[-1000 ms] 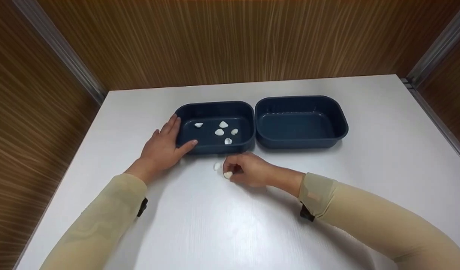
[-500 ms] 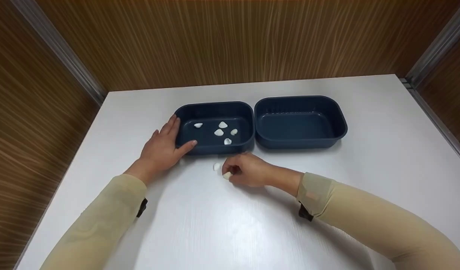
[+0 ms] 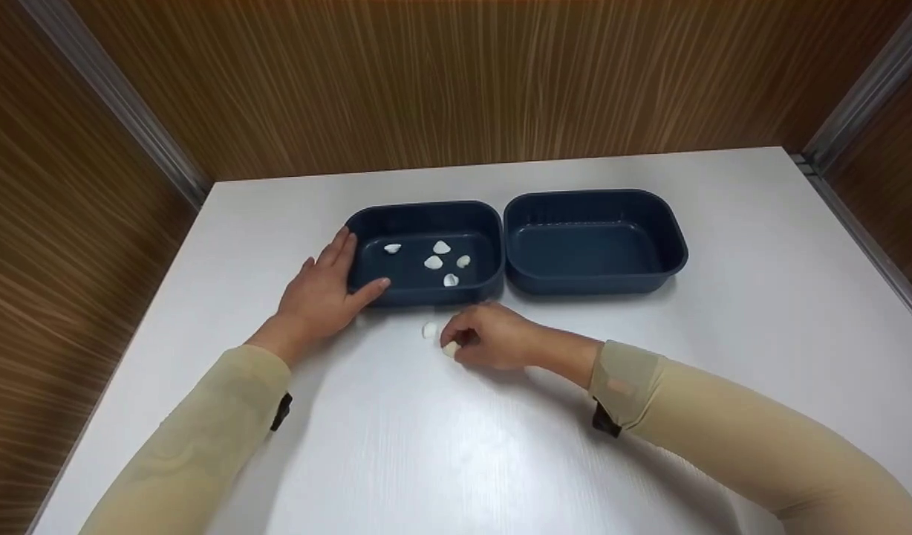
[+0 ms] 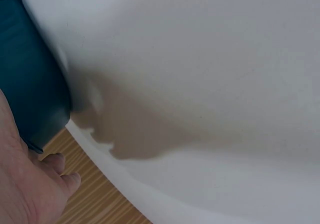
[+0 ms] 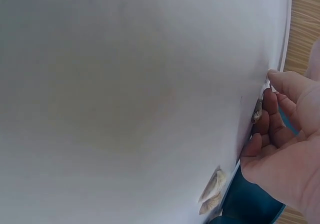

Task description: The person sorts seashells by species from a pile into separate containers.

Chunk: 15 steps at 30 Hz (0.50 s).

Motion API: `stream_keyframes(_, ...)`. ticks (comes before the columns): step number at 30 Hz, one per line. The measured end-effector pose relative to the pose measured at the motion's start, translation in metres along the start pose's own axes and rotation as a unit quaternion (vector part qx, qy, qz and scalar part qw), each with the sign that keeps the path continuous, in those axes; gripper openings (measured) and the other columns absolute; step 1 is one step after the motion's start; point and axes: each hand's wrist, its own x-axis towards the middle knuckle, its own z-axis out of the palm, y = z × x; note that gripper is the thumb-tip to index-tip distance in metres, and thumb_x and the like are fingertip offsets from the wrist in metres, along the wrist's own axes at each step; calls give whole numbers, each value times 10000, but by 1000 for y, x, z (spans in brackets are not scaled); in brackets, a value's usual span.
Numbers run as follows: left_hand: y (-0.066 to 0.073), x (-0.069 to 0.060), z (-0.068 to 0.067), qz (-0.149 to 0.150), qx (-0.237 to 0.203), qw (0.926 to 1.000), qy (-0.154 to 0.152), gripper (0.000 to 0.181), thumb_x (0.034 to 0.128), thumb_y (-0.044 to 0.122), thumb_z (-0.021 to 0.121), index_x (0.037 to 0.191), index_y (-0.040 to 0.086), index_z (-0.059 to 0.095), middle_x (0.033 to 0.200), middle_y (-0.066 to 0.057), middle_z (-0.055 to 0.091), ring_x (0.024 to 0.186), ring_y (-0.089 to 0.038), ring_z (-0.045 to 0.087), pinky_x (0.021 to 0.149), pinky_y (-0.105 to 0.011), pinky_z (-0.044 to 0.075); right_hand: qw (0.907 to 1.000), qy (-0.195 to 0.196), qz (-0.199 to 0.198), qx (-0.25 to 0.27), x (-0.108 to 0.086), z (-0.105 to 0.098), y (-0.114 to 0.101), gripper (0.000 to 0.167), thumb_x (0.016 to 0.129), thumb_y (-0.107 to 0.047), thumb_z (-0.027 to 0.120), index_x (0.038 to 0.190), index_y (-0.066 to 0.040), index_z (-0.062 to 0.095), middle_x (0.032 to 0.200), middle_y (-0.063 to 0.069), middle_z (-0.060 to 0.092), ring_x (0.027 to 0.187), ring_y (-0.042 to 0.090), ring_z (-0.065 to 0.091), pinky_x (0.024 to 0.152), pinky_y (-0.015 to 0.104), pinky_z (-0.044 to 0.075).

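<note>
A pale shell (image 3: 451, 348) is pinched between the thumb and forefinger of the right hand (image 3: 497, 336), low over the white table in front of the left blue tray (image 3: 434, 297). One more shell (image 3: 429, 331) lies on the table just left of those fingers. Several white shells (image 3: 434, 262) are inside that tray. The left hand (image 3: 316, 297) rests against the tray's left end, fingers extended along its side and thumb over the front rim. Curled fingers of the right hand (image 5: 285, 129) show in the right wrist view, with shell shapes (image 5: 214, 184) near the tray.
A second blue tray (image 3: 597, 284) stands right beside the first, with nothing visible inside. Both stand on the white table (image 3: 396, 446). Wood-grain panels (image 3: 456, 82) rise behind the table and at both sides.
The view has shifted very slightly. Both hands, the trays and the shells otherwise keep nearly the same positions.
</note>
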Motion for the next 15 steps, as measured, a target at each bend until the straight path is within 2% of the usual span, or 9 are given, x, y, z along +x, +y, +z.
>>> stream_keyframes(10,-1,0,0,56,-39,10000,13,1069,1008,803,366,1702,38,92,1785,-119,36,1620,-327,173,1293,-571,121,9996,-253,-127,15,1,-5,2,230,895,41,746,1105,-32,804,1010,47,757,908,143,664,846,260,565)
stream_keyframes(15,-1,0,0,48,-28,10000,4,1069,1008,802,373,1702,38,94,1786,-118,35,1614,-334,191,1293,-568,124,9990,-319,-258,-183,0,-7,2,224,886,20,748,1093,-41,809,980,38,749,889,132,659,831,242,549)
